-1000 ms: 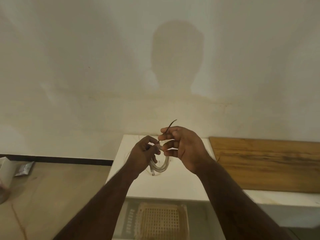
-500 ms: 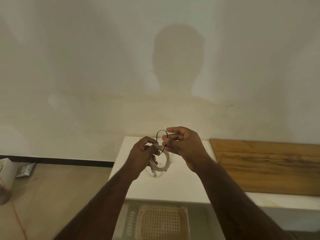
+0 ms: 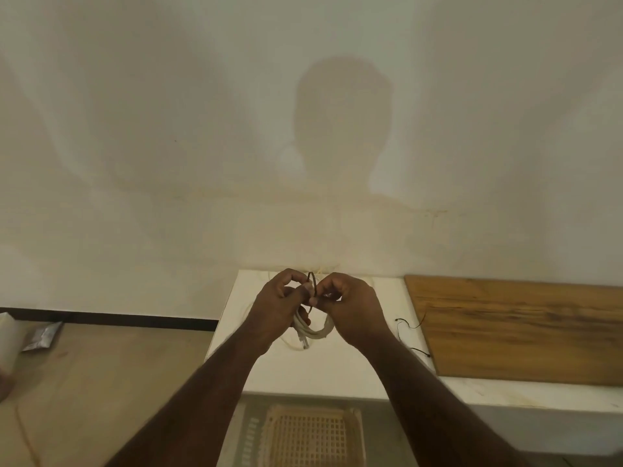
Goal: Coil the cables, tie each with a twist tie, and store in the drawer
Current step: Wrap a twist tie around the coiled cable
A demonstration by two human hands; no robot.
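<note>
Both hands are up together over the white surface (image 3: 303, 372), working right in the centre of the view. The left hand (image 3: 274, 306) has its grip curled around the coiled white cable (image 3: 315, 332), bunching the loops so they cannot spring open, while its thumb and forefinger also seem to pinch one end of the dark twist tie (image 3: 313, 284). The right hand (image 3: 350, 306) has a narrow pinching grip on the other end of that tie. The tie arches up in a small loop between the two hands, above the bundle, which looks like the set-up for wrapping it round the coil and twisting the ends together.

The coil hangs below the knuckles, its lower loops and a connector end dangling just above the surface, apart from it as far as I can judge. Holding it in the air leaves room to pass the tie around.

To the right, spare twist ties (image 3: 409, 325) lie on the surface beside a wooden board (image 3: 522, 328), within easy reach for the next cable. Below the front edge, a lattice basket (image 3: 312, 436) sits, perhaps in the open drawer, though that is hard to tell.
</note>
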